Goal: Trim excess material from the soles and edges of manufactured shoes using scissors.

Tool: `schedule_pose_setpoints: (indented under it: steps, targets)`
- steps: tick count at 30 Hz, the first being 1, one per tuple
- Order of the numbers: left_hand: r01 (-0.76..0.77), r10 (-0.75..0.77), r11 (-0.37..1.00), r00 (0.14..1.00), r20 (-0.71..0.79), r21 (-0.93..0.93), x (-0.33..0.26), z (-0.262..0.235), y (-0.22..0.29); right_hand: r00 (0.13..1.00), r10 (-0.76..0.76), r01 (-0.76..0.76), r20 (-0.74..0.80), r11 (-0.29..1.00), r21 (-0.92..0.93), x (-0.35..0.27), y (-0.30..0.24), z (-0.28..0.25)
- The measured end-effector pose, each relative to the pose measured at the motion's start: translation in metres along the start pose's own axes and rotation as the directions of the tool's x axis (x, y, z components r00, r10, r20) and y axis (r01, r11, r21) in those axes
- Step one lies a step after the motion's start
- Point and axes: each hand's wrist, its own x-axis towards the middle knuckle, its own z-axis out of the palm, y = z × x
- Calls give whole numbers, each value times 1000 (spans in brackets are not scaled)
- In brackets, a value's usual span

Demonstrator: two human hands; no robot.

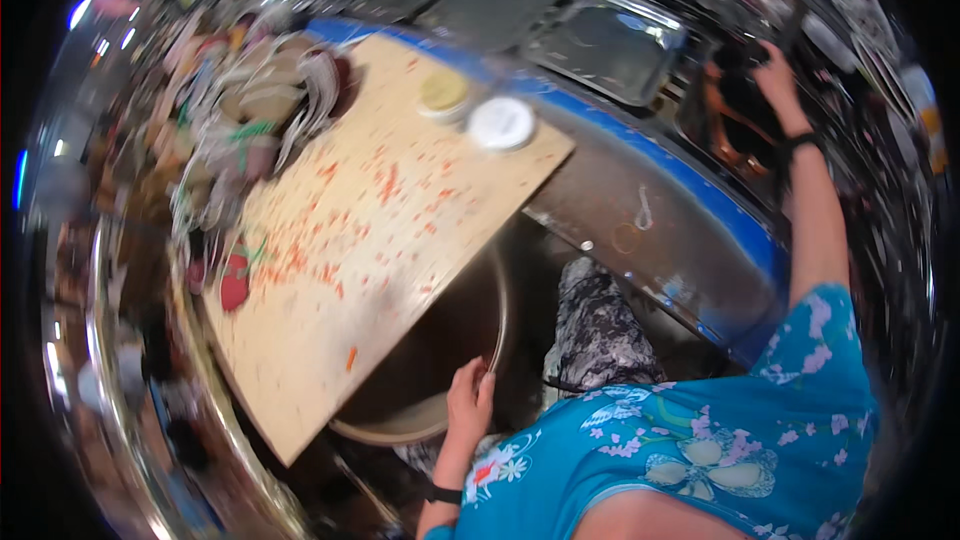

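Observation:
My left hand is low in the middle, by the rim of a large round metal pot. Its fingers are loosely curled and a little apart, with nothing visible in them. Stretched out to the far right, my right hand has its fingers closed around a black object, blurred and too dark to name. A pale wooden board partly covers the pot, strewn with small orange-red shreds. On its far edge are a round white lid and a yellowish round container.
Tangled strings and bags crowd the board's far left, near a red piece. Square metal trays stand beyond a blue-edged metal surface, which bears a rubber band. A metal rail curves along the left.

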Motion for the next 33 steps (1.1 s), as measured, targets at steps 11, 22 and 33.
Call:
schedule_pose_setpoints:
  steps: [11, 22, 33]
  targets:
    - [122, -270, 609, 961, -60, -784, -45, -54, 15, 440, -869, 432, 226, 426, 795, -272, -332, -38]
    - [145, -66, 986, 801, -594, 85, -116, -82, -75, -131, -990, 294, 57, 16, 956, -450, -406, 15]
    - [511, -367, 716, 855, -366, 475, -44, -92, 5, 219, -664, -654, 715, 444, 613, -405, -372, 21]
